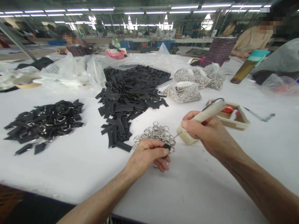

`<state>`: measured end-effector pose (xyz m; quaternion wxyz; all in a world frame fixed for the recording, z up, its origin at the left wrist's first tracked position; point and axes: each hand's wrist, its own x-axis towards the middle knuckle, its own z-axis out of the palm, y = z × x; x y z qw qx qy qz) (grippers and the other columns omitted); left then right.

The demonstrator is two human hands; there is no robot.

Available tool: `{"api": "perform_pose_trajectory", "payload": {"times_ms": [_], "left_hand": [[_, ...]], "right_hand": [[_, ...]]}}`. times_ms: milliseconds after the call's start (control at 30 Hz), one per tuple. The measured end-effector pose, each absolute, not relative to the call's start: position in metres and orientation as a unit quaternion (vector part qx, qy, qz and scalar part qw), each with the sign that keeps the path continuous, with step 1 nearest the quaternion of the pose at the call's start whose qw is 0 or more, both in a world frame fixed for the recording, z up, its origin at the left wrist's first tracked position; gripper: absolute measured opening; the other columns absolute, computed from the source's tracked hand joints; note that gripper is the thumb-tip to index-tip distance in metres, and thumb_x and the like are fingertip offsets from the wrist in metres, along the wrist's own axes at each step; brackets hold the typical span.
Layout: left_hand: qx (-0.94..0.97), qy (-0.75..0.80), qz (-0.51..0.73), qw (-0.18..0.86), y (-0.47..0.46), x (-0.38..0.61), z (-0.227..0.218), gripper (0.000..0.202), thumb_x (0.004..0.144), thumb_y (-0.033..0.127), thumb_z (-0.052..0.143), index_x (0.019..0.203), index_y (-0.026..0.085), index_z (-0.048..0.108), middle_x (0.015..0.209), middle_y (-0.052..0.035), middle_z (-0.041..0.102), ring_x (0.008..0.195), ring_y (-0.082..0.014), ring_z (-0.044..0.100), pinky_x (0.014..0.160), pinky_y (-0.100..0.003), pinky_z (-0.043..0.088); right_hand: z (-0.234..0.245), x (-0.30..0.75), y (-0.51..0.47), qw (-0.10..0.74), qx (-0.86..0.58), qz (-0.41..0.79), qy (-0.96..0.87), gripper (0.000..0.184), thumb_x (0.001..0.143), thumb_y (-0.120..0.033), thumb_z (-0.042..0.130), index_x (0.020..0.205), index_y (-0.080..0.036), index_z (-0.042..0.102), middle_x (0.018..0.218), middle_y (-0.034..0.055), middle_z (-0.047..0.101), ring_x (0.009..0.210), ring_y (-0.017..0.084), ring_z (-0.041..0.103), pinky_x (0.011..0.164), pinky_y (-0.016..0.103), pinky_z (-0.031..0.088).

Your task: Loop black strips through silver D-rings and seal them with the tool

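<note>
My left hand is closed in a pinch on a small black strap piece, just in front of a loose heap of metal rings. My right hand is wrapped round a cream-handled tool whose thin metal tip points at the strap piece. A large pile of flat black straps lies behind the rings. At the left lies a smaller heap of black straps with rings fitted.
Clear bags of metal rings sit behind my right hand, beside a small cream tray and a metal pick. Crumpled plastic bags cover the far left. Other people sit at the table's far side. The white table's front edge is near.
</note>
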<state>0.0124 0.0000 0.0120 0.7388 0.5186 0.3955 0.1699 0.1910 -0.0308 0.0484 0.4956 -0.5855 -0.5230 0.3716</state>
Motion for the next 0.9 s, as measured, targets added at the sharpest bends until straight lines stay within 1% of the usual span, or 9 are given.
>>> {"api": "perform_pose_trajectory", "payload": {"times_ms": [100,200,333,400,467,633,733,800,900], "left_hand": [[0.506,0.39,0.184,0.747,0.001,0.011,0.012,0.017,0.068,0.024,0.06,0.06,0.01,0.065,0.049,-0.0055,0.062,0.042,-0.014,0.059,0.042,-0.022,0.044],[0.499,0.384,0.201,0.751,0.001,0.01,0.011,0.017,0.069,0.025,0.061,0.061,0.01,0.065,0.055,-0.0056,0.063,0.042,-0.0136,0.059,0.042,-0.022,0.044],[0.497,0.373,0.225,0.751,0.002,0.009,0.01,0.019,0.071,0.025,0.06,0.061,0.01,0.064,0.057,-0.0053,0.064,0.042,-0.0132,0.058,0.043,-0.023,0.045],[0.498,0.369,0.238,0.748,0.002,0.008,0.01,0.019,0.072,0.027,0.06,0.063,0.01,0.064,0.056,-0.0049,0.063,0.043,-0.0137,0.059,0.044,-0.023,0.045],[0.508,0.368,0.245,0.739,0.002,0.008,0.01,0.021,0.073,0.03,0.059,0.065,0.01,0.064,0.055,-0.0047,0.063,0.047,-0.0147,0.06,0.045,-0.023,0.046],[0.524,0.371,0.274,0.716,0.0,0.009,0.013,0.021,0.071,0.03,0.062,0.082,0.012,0.064,0.07,-0.0047,0.065,0.051,-0.0154,0.063,0.046,-0.024,0.047],[0.522,0.37,0.283,0.714,0.0,0.009,0.016,0.021,0.071,0.032,0.062,0.077,0.011,0.063,0.074,-0.0063,0.065,0.05,-0.0145,0.062,0.046,-0.024,0.047],[0.519,0.376,0.292,0.71,0.0,0.008,0.015,0.022,0.071,0.032,0.062,0.072,0.01,0.062,0.073,-0.007,0.065,0.05,-0.0142,0.061,0.045,-0.024,0.048],[0.507,0.38,0.309,0.709,0.001,0.008,0.013,0.02,0.07,0.029,0.062,0.071,0.01,0.061,0.072,-0.0072,0.065,0.049,-0.0137,0.06,0.044,-0.023,0.048]], "right_hand": [[0.053,0.195,-0.035,0.507,-0.604,0.321,-0.524,0.019,0.069,-0.038,0.063,0.07,-0.019,0.057,0.049,-0.0045,0.039,0.046,0.009,0.035,0.041,0.024,0.026],[0.061,0.198,-0.042,0.507,-0.617,0.284,-0.531,0.019,0.068,-0.038,0.065,0.077,-0.022,0.061,0.054,-0.0026,0.049,0.049,0.012,0.043,0.042,0.025,0.03],[0.071,0.195,-0.052,0.466,-0.646,0.191,-0.574,0.017,0.071,-0.035,0.065,0.085,-0.026,0.065,0.071,0.0009,0.062,0.06,0.016,0.054,0.048,0.027,0.038],[0.073,0.193,-0.055,0.46,-0.636,0.126,-0.607,0.013,0.072,-0.031,0.065,0.085,-0.027,0.066,0.08,0.0014,0.065,0.066,0.017,0.057,0.052,0.027,0.041],[0.073,0.19,-0.056,0.451,-0.617,0.086,-0.639,0.012,0.074,-0.028,0.064,0.086,-0.028,0.065,0.084,0.0008,0.066,0.068,0.017,0.058,0.054,0.027,0.043],[0.068,0.188,-0.057,0.409,-0.618,0.092,-0.665,0.016,0.076,-0.034,0.061,0.09,-0.027,0.063,0.075,-0.0003,0.065,0.061,0.016,0.056,0.05,0.027,0.041],[0.067,0.189,-0.059,0.411,-0.619,0.094,-0.663,0.018,0.076,-0.038,0.06,0.091,-0.027,0.062,0.074,-0.0002,0.065,0.061,0.016,0.056,0.048,0.027,0.04],[0.067,0.189,-0.06,0.411,-0.608,0.106,-0.671,0.019,0.077,-0.038,0.06,0.093,-0.028,0.061,0.079,-0.0001,0.065,0.066,0.017,0.057,0.05,0.026,0.042],[0.066,0.189,-0.061,0.431,-0.592,0.087,-0.676,0.017,0.078,-0.034,0.059,0.095,-0.028,0.059,0.088,0.0002,0.065,0.075,0.018,0.059,0.057,0.026,0.044]]}}
